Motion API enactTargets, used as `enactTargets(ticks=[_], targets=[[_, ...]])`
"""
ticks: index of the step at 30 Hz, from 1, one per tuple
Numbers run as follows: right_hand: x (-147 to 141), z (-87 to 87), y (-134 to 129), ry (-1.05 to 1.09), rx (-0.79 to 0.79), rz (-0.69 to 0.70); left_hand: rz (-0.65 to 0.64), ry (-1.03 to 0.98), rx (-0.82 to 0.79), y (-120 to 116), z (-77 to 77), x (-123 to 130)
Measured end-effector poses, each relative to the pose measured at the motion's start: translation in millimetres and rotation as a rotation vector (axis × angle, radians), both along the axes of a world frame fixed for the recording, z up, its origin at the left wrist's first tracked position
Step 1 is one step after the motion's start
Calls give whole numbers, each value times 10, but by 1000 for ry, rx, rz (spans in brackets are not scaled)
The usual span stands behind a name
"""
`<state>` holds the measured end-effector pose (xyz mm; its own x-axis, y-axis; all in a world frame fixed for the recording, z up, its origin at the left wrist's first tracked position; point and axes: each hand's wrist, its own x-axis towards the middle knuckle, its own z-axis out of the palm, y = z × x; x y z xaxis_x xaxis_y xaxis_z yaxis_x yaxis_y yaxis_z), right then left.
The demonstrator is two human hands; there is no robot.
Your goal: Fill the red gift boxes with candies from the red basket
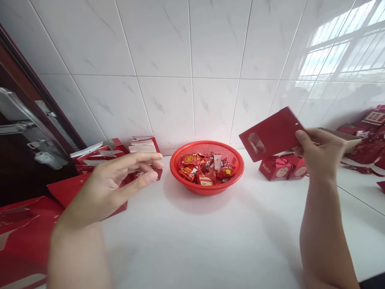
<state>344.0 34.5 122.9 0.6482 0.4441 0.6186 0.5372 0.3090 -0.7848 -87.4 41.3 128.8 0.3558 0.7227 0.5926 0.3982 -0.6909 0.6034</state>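
My right hand (320, 150) is closed on a red cardboard gift box (275, 130) and holds it tilted above the counter, right of the basket. One flat panel of the box faces me, with an oval mark near its lower left and a small hole near the top corner. My left hand (123, 184) is raised over the left side of the counter, fingers apart and nothing in it. Between the hands stands a round red plastic basket (207, 190) with several wrapped candies (207, 168) inside.
Open red boxes (96, 160) crowd the left side, by a dark door with a metal handle (21, 108). Two closed red boxes (281, 167) stand below the held one. More decorated red boxes (365, 140) are piled at far right. White wall tiles (162, 96) rise behind.
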Motion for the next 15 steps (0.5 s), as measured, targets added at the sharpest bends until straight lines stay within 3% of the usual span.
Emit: enactTargets(ticks=[7, 11, 15], targets=[[153, -411, 523, -156, -619, -115, 25, 119, 91, -24, 28, 67], [184, -522, 595, -236, -801, -191, 66, 156, 128, -35, 56, 100], [286, -596, 608, -257, -861, -276, 124, 174, 145, -26, 66, 112]])
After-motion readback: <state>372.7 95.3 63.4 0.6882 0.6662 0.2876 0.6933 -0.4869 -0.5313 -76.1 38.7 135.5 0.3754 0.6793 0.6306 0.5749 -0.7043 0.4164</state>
